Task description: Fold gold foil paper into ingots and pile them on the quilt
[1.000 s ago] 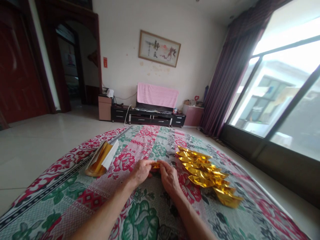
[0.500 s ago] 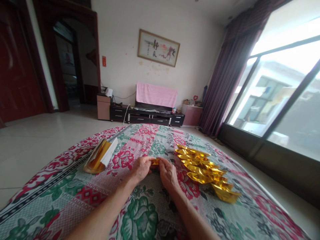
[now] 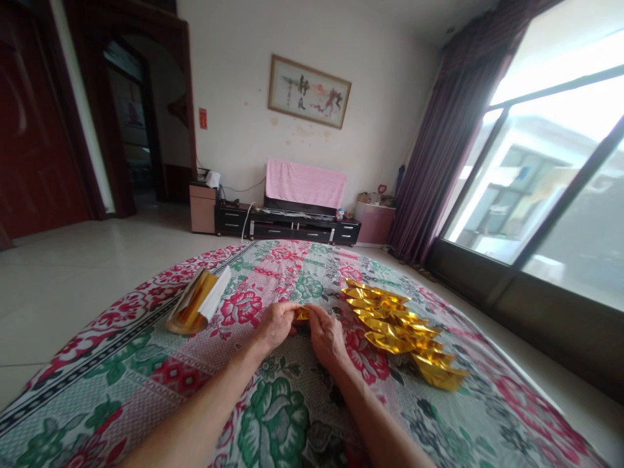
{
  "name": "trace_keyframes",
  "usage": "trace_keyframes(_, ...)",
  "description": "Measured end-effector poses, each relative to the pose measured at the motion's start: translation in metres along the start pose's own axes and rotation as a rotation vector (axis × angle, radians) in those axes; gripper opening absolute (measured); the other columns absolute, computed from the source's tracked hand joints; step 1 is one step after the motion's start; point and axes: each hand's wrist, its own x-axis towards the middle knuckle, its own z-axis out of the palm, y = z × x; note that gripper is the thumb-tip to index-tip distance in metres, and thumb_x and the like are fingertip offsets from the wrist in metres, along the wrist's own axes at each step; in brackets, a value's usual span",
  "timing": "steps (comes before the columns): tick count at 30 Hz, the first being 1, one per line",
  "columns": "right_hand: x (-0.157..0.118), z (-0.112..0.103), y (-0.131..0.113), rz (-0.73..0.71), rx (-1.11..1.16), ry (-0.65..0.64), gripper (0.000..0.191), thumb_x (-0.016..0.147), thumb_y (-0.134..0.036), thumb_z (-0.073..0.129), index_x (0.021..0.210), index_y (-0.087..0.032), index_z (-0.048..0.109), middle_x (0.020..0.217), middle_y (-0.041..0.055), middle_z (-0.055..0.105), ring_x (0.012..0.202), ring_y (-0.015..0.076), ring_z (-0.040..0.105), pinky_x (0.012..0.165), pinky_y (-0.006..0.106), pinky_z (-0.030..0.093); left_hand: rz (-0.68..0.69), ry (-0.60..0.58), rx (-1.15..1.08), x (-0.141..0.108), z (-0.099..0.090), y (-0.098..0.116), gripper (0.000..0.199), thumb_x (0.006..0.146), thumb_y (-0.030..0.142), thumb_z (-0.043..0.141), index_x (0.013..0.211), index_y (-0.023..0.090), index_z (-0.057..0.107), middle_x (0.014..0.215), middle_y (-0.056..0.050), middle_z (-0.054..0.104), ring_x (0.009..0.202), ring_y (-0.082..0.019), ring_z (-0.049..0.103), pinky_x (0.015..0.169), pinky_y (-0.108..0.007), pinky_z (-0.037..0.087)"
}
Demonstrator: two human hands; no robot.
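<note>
Gold foil piece (image 3: 302,314), small and mostly hidden by fingers, is held between the two hands above the middle of the flowered cloth (image 3: 273,422) that covers the surface. The left hand (image 3: 277,325) pinches its left end, fingers closed; the right hand (image 3: 327,331) pinches the other end, also closed, and the fingertips of the two are close together. How the undersides of the fingers sit cannot be told.

To the right of the right hand, near it but apart, folded gold foil shapes (image 3: 390,322) sit crowded in overlapping rows running toward the near right, their pointed ends sticking out. They take up the room on that side. To the left, well apart from the left hand, curled sheets (image 3: 199,302) show gold inside and white along one side, near the cloth's patterned border. A stretch of cloth lies between them and the left hand, and more spreads beyond the fingertips to the curved far edge. Past that edge stands a low black cabinet (image 3: 292,233), with a pink cloth (image 3: 306,182) draped above it. The right edge slants down beside pale floor (image 3: 492,318), near the window.
</note>
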Motion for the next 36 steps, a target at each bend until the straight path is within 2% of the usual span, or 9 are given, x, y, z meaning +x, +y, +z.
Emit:
trace_keyframes(5,0.0,0.001,0.001,0.015,0.007,0.008,0.037,0.085,-0.031,0.036,0.101,-0.019,0.067,0.07,0.0023,0.068,0.062,0.015,0.061,0.063,0.023,0.045,-0.012,0.033,-0.001,0.001,0.0,-0.001,0.038,0.076,0.016,0.042,0.108,0.016,0.063,0.086,-0.005,0.072,0.072,-0.016,0.067,0.054,-0.023,0.052)
trace_keyframes(10,-0.001,0.001,-0.002,-0.008,-0.02,-0.002,0.034,0.084,-0.028,0.037,0.097,-0.019,0.067,0.073,0.0024,0.069,0.066,0.0156,0.062,0.063,0.022,0.043,0.007,0.032,0.046,0.001,0.0,-0.002,0.036,0.075,0.015,0.043,0.103,0.017,0.065,0.083,-0.004,0.072,0.068,-0.015,0.066,0.055,-0.022,0.052)
trace_keyframes(17,-0.004,0.001,-0.008,-0.1,0.046,0.078,0.025,0.077,-0.021,0.044,0.085,-0.021,0.067,0.08,0.0015,0.067,0.071,0.0136,0.061,0.065,0.02,0.044,0.013,0.123,0.016,0.001,0.001,0.002,0.035,0.07,0.011,0.045,0.1,0.014,0.064,0.087,-0.004,0.071,0.071,-0.014,0.066,0.055,-0.02,0.052)
trace_keyframes(21,-0.004,0.004,-0.005,-0.138,-0.03,0.144,0.022,0.071,-0.018,0.047,0.079,-0.019,0.067,0.077,0.0039,0.064,0.072,0.0142,0.058,0.063,0.021,0.044,0.048,0.166,0.025,0.001,0.001,0.006,0.035,0.07,0.012,0.047,0.101,0.013,0.063,0.081,-0.003,0.07,0.066,-0.013,0.064,0.053,-0.018,0.049)
trace_keyframes(24,-0.002,0.006,-0.001,-0.12,-0.062,0.129,0.021,0.069,-0.016,0.047,0.077,-0.019,0.067,0.072,0.0024,0.064,0.066,0.014,0.057,0.065,0.023,0.044,0.074,0.154,-0.003,-0.002,0.002,0.012,0.036,0.071,0.017,0.051,0.105,0.013,0.061,0.074,-0.001,0.069,0.063,-0.012,0.062,0.055,-0.019,0.048)
trace_keyframes(29,0.0,0.005,0.002,0.028,0.065,0.134,0.02,0.071,-0.024,0.049,0.08,-0.019,0.066,0.072,0.0012,0.068,0.064,0.0156,0.06,0.065,0.025,0.046,0.113,0.103,-0.078,-0.006,0.006,0.015,0.055,0.069,0.026,0.061,0.121,0.013,0.049,0.091,-0.006,0.067,0.073,-0.014,0.063,0.062,-0.021,0.049)
trace_keyframes(31,0.001,0.005,0.004,0.066,0.143,0.152,0.021,0.072,-0.027,0.05,0.083,-0.018,0.065,0.075,0.0018,0.069,0.067,0.0165,0.061,0.065,0.026,0.047,0.122,0.088,-0.051,-0.005,0.008,0.012,0.059,0.068,0.028,0.064,0.122,0.013,0.047,0.091,-0.006,0.067,0.073,-0.014,0.063,0.062,-0.021,0.049)
trace_keyframes(36,0.002,0.007,0.01,0.036,0.302,0.129,0.02,0.073,-0.029,0.051,0.084,-0.017,0.062,0.076,0.0022,0.068,0.068,0.0158,0.061,0.065,0.025,0.048,0.155,0.118,0.06,0.0,0.01,0.005,0.033,0.069,0.029,0.062,0.1,0.016,0.062,0.089,-0.005,0.069,0.084,-0.018,0.063,0.073,-0.024,0.049)
